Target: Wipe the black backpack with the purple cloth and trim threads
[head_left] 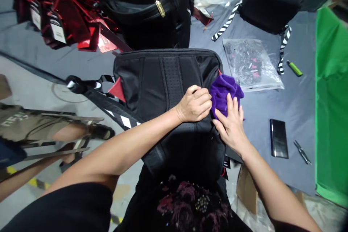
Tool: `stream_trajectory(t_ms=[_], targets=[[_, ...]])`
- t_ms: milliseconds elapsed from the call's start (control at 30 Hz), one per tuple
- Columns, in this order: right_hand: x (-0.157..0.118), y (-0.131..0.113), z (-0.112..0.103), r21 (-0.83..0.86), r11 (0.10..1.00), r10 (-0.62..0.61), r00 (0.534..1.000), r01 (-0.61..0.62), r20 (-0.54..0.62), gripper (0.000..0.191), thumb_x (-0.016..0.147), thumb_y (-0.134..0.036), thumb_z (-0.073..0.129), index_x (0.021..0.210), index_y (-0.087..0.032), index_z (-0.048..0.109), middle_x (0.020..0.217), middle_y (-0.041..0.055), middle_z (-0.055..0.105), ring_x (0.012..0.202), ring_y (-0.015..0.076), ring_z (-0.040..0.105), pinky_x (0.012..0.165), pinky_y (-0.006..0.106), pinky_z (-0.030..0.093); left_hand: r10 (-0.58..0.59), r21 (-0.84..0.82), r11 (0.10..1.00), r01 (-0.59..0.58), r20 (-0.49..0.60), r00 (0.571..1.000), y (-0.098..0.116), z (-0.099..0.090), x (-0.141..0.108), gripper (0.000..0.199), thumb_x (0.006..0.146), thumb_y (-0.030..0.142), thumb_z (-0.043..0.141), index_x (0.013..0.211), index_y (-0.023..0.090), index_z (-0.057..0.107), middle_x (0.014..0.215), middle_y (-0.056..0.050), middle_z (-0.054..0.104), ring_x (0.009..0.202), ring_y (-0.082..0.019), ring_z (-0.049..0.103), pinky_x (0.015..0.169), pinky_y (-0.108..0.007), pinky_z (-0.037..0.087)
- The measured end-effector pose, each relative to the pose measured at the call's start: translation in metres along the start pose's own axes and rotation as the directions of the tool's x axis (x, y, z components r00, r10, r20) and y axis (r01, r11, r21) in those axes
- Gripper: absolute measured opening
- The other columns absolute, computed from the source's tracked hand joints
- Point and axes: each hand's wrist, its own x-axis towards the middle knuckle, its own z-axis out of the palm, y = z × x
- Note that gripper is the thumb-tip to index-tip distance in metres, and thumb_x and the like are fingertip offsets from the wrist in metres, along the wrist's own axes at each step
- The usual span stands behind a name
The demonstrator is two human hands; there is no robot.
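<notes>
A black backpack point(152, 87) lies with its padded side up at the table's near edge, its straps hanging toward the left. My left hand point(194, 104) is closed in a fist on its right part; whatever it grips is too small or hidden to name. A crumpled purple cloth point(224, 88) lies against the backpack's right edge, beside that fist. Over the cloth's lower part rests my right hand point(231, 125), fingers spread and pressing on it.
Another black bag point(146, 14) stands behind, with red tags point(59, 18) to its left. Rightward are a small black backpack point(272, 3), plastic bag point(251, 63), green lighter point(294, 69), phone point(278, 138), small tool point(302, 152) and green sheet point(330, 108). A person's legs point(67, 132) show left.
</notes>
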Motion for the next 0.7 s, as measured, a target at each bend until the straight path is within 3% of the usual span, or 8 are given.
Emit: stream_trajectory(t_ms=[100,233,400,533,700], targets=[[-0.003,0.0,0.003,-0.001,0.999,0.038,0.999,-0.038,-0.011,0.038,0.095,-0.035,0.05,0.132,-0.029,0.057,0.164,0.0071,-0.005,0.148,0.0424,0.003,0.11,0.07,0.019,0.022,0.035,0.999,-0.023,0.021,1.0,-0.001,0.0,0.0,0.019,0.09,0.031,0.044,0.086,0.028,0.063,0.102,0.0,0.069,0.106,-0.023,0.06,0.098,-0.045,0.038],[0.0,-0.004,0.005,0.015,1.0,0.023,0.999,-0.023,-0.032,0.037,0.095,-0.035,0.051,0.131,-0.032,0.059,0.164,0.0057,-0.001,0.148,0.0417,0.003,0.111,0.07,0.017,-0.039,0.073,0.997,0.035,0.049,0.998,0.0,0.001,-0.001,0.022,0.09,0.033,0.043,0.086,0.028,0.064,0.102,-0.002,0.07,0.105,-0.025,0.06,0.096,-0.048,0.038],[-0.001,-0.003,0.009,0.081,0.991,0.11,0.993,-0.105,-0.053,0.038,0.095,-0.031,0.049,0.132,-0.028,0.058,0.164,0.01,0.001,0.148,0.0413,0.004,0.109,0.071,0.021,0.097,0.107,0.99,-0.088,-0.088,0.991,0.001,0.003,0.002,0.017,0.087,0.028,0.049,0.08,0.022,0.064,0.094,-0.002,0.072,0.099,-0.022,0.063,0.092,-0.044,0.037],[0.003,-0.003,0.01,0.144,0.985,0.101,0.993,-0.092,-0.056,0.036,0.094,-0.029,0.05,0.128,-0.029,0.062,0.164,0.0086,0.002,0.149,0.0385,0.001,0.111,0.07,0.015,0.108,0.139,0.987,-0.076,-0.238,0.965,0.002,0.002,0.004,0.013,0.085,0.026,0.053,0.081,0.02,0.063,0.091,-0.002,0.072,0.098,-0.02,0.063,0.094,-0.043,0.035],[0.008,-0.009,0.007,0.187,0.967,0.187,0.981,-0.173,-0.059,0.035,0.093,-0.027,0.05,0.124,-0.026,0.065,0.163,0.011,0.009,0.148,0.0397,0.007,0.11,0.07,0.02,0.098,0.113,0.991,-0.073,-0.235,0.967,0.004,0.002,0.003,0.011,0.083,0.025,0.055,0.079,0.022,0.064,0.089,0.0,0.072,0.097,-0.019,0.063,0.098,-0.043,0.033]])
